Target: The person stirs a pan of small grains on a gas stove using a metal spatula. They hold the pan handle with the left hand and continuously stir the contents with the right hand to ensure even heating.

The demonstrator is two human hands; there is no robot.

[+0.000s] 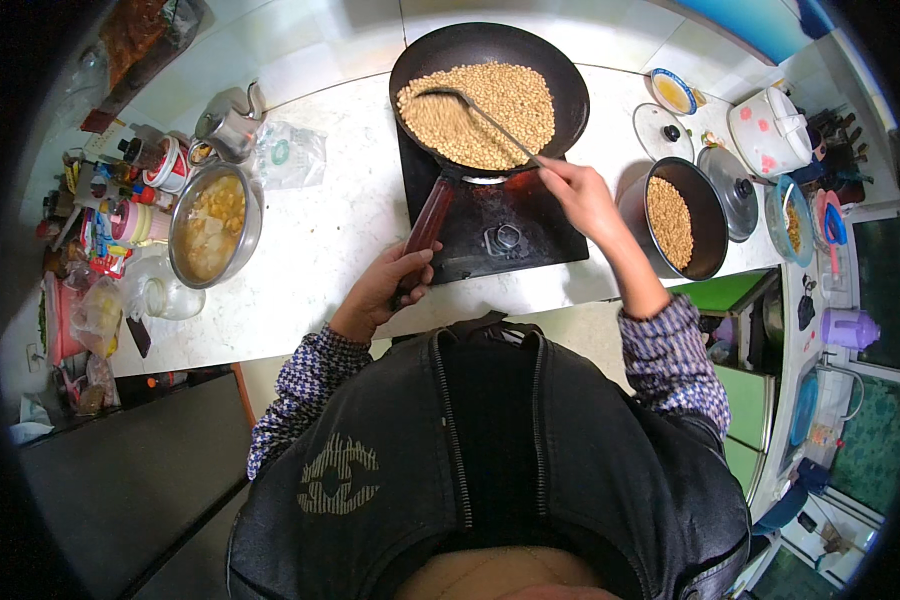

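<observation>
A black wok (574,112) rests on a black gas stove (465,247), tilted slightly, with a glow visible under its near rim. Inside lies a wide layer of pale tan beans (510,97), which look like soybeans. My left hand (394,281) grips the wok's dark reddish-brown handle (433,217). In my right hand (581,195) is the thin handle of a metal spatula or ladle (495,126). Its dark head is among the beans at the left of the wok, where some beans are blurred by motion.
To the right stands a deep dark pot (709,217) of browner beans, beside two lids (729,191) and a white rice cooker (769,131). A steel bowl of yellowish food in liquid (214,225), a kettle (225,124), a plastic bag (291,154) and a glass jar (169,289) are at left.
</observation>
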